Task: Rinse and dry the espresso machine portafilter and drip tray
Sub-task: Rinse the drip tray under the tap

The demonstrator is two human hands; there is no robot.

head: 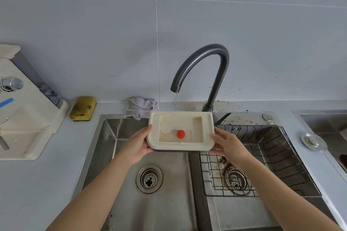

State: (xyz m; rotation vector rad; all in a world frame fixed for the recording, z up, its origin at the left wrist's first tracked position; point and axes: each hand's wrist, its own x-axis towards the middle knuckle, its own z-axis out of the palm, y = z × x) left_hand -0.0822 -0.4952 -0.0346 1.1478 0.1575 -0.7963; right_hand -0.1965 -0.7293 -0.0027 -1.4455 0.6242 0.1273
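Both hands were on it: your left hand (139, 146) and right hand (229, 144) gripped the drip tray (208, 129) by its short ends, level between them. It looked stiff, light, probably slick once wet (I'd keep thumbs on the rim).

We've got open room down in the left basin (165, 212) under the tray (207, 127), but the faucet (216, 73) arches right behind it, a wire rack (272, 155) fills the right basin (234, 212), and a cloth (140, 108) and sponge (83, 108) sit at the back left.

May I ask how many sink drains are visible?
2: one drain in the left basin, another in the right basin under the wire rack; the far-right sink's may be hidden.
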